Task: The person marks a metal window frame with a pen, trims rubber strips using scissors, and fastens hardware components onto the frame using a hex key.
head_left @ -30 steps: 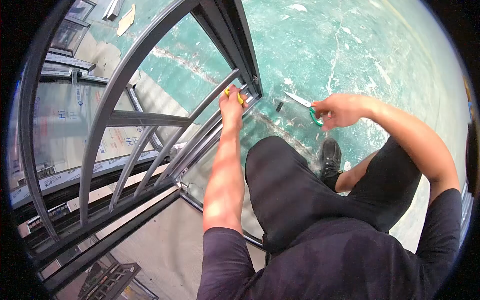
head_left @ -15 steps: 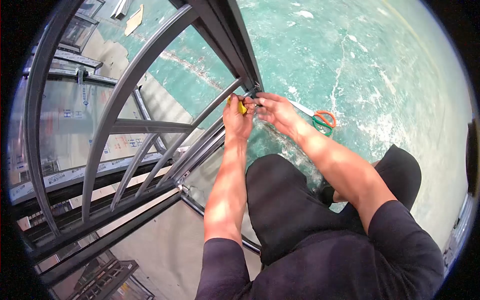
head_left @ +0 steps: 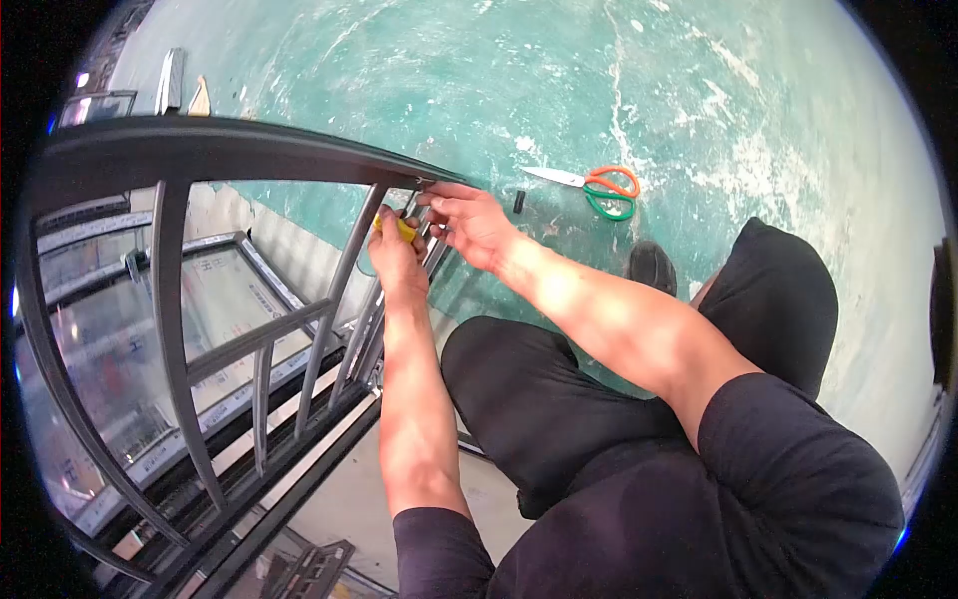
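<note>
A dark metal frame with bars stands at the left. Near its upper right corner my left hand is closed around a yellow object, mostly covered by the fingers. Just right of it, my right hand reaches to the same corner with its fingers bent against the frame's edge; whatever they may hold is too small to make out. Scissors with one orange and one green handle lie on the green floor. Between them and my right hand is a small black piece.
Wrapped, glazed frames lie behind the bars at the left. A long metal profile and a tan scrap are at the upper left. My shoe rests on the floor below the scissors.
My right hand has let go of the scissors, leaving them on the floor, and moved left to the frame's corner beside my left hand. The view has turned, and the frame appears at another angle.
</note>
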`<state>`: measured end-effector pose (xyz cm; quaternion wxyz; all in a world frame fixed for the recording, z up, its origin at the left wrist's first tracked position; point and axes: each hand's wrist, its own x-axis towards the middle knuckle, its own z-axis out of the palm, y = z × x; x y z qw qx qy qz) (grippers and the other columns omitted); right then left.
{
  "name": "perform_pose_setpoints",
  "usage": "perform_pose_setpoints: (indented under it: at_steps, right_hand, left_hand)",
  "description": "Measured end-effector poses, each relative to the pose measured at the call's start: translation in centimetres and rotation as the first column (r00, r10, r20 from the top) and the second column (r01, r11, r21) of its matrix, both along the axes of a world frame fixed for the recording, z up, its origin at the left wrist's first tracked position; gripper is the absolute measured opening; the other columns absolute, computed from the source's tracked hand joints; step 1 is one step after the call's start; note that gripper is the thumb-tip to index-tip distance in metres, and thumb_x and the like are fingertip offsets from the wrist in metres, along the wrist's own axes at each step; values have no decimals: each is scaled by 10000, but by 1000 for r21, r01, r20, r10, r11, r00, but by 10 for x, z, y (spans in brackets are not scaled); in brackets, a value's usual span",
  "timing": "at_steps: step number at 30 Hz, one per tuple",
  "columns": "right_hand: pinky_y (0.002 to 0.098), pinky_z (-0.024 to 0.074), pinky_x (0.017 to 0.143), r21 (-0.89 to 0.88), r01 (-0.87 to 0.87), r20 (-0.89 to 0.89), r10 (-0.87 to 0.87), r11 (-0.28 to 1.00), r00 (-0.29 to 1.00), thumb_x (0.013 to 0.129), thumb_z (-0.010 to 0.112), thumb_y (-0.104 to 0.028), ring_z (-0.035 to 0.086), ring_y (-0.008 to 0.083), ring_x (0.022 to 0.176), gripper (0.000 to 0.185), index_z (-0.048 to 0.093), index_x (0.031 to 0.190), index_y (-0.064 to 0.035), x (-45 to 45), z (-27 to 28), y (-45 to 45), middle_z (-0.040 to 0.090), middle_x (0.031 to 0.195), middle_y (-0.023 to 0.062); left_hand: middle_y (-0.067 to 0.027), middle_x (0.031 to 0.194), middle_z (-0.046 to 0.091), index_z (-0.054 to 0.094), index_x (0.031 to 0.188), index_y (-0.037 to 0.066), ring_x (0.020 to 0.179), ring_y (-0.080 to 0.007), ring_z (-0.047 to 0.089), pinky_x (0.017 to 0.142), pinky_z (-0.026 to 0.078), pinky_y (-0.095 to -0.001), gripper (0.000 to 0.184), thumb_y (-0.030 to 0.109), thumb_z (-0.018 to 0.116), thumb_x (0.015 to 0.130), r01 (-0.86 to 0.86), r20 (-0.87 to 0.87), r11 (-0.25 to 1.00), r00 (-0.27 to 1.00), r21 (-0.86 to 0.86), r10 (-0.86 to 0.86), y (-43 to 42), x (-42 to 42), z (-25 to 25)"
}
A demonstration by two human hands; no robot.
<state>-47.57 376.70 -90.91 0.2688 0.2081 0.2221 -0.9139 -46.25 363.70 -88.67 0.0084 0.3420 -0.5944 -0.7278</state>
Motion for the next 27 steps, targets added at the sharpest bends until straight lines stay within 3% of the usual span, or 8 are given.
perform_pose_setpoints:
  at_steps: [4,7,17,19,25,27]
  right_hand:
    - [325,509,784,-6,19,50,-18,1000,999,955,624,-66,624,131,911,287,651,1240,-68,2,3,-2,699,1140,29]
    - [319,512,806,-27,-1,29,1,1000,1000,968,593,-51,629,128,917,305,641,1269,-73,2,7,-1,698,1143,22]
    - [339,497,854,-11,-40,-4,40,999,999,949,576,-29,632,159,1007,351,623,1294,-75,1,16,6,691,1173,29]
    - [347,493,864,-1,-50,-11,50,999,999,932,583,-20,634,166,1022,377,615,1303,-76,0,16,5,691,1174,34]
    - [343,494,855,-12,-52,-34,51,999,998,913,586,-7,625,164,1033,374,631,1279,-67,-1,17,7,688,1157,33]
    - [338,497,855,-15,-51,-36,51,999,998,911,584,0,624,161,1033,375,633,1277,-63,-1,17,9,688,1151,35]
  left_hand:
    - [-29,744,562,531,1004,63,507,-97,429,434,295,-232,318,378,522,1049,2,-43,997,999,77,2,-4,0,-5]
    - [-25,780,547,520,992,88,586,-122,447,543,379,-269,323,403,489,1057,15,-54,978,999,207,-4,-7,1,-3]
    - [-42,834,598,546,922,85,659,-141,544,594,456,-266,312,362,495,1056,-65,-60,967,995,247,82,-5,4,-2]
    - [-55,881,634,563,940,78,743,-155,610,641,499,-269,276,319,498,1058,105,-189,926,981,362,-38,-12,7,-1]
    - [-64,932,661,590,1004,66,798,-172,644,698,551,-297,185,240,539,1041,108,-182,947,982,303,-53,-17,10,4]
    - [-57,931,659,589,1005,65,775,-161,634,660,526,-279,184,242,552,1036,121,-167,954,983,274,-77,-14,11,9]
